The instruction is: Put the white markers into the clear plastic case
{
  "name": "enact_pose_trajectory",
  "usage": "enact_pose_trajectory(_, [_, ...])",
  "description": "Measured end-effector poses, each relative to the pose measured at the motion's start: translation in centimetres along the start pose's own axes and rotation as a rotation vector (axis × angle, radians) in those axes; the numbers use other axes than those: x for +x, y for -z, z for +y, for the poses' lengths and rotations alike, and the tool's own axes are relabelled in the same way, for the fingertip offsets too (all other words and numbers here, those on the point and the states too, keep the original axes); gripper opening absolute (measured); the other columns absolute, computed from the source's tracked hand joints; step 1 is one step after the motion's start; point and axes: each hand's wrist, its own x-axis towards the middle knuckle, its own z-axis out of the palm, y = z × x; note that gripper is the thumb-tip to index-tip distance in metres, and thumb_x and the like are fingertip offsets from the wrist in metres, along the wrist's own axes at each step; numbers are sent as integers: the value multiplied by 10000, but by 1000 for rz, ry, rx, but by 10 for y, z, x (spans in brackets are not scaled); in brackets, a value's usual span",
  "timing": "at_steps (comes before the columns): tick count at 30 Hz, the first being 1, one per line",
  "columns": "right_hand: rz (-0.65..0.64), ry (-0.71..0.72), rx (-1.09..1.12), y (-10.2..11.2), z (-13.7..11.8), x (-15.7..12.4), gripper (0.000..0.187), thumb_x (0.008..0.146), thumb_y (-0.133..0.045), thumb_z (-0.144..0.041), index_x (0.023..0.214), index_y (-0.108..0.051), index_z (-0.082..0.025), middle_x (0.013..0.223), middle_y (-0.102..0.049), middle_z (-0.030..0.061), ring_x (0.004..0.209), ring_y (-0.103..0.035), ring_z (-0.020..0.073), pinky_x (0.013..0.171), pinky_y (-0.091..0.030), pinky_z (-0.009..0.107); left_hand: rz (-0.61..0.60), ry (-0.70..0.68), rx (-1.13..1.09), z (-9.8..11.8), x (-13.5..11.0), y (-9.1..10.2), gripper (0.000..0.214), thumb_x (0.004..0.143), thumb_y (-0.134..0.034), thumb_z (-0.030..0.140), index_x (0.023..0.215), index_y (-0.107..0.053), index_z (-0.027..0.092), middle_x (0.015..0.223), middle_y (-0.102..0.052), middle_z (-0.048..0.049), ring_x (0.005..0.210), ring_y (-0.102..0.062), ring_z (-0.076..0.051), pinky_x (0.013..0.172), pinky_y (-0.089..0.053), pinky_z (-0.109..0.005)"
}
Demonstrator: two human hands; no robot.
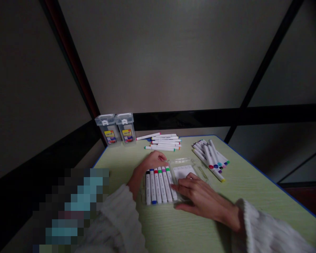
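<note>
A clear plastic marker case (185, 165) lies flat on the pale green table (252, 196) in front of me. Several white markers (158, 186) with coloured caps lie side by side in its left half. My left hand (150, 164) rests at the case's far left edge, fingers curled over the marker caps. My right hand (202, 200) lies on the case's right half, fingers stretched towards the rightmost marker and touching it. Both arms wear white knitted sleeves.
Two closed clear marker boxes (117, 129) with yellow labels stand upright at the table's far left corner. A loose pile of white markers (164, 142) lies at the back centre, another pile (212, 158) to the right. A pixelated patch covers the lower left.
</note>
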Motion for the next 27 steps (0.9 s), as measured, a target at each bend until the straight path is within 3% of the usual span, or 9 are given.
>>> enact_pose_trajectory(8, [-5,15,18,-3,-1,0,342,835,-488,-345,1096,-556,-135,824,-593,72,747,-529,198,702,-360,320,-38,-16,121,5,-1,0,199,576,-643,234,732,-601,117,662,-584,-2,629,-528,-106,586,-412,-211])
enact_pose_trajectory(15, [20,-22,85,-7,-4,0,218,824,-491,-297,959,-594,-160,827,-595,63,750,-537,198,716,-359,329,9,-8,124,6,-1,-3,126,578,-629,168,691,-600,120,623,-573,9,606,-517,-94,566,-410,-194])
enact_pose_trajectory(27, [20,-13,90,-7,-4,0,238,825,-478,-277,995,-586,-150,806,-597,60,725,-536,187,707,-346,327,2,-36,25,3,0,-4,138,568,-638,161,683,-580,112,607,-556,17,584,-512,-92,568,-406,-211])
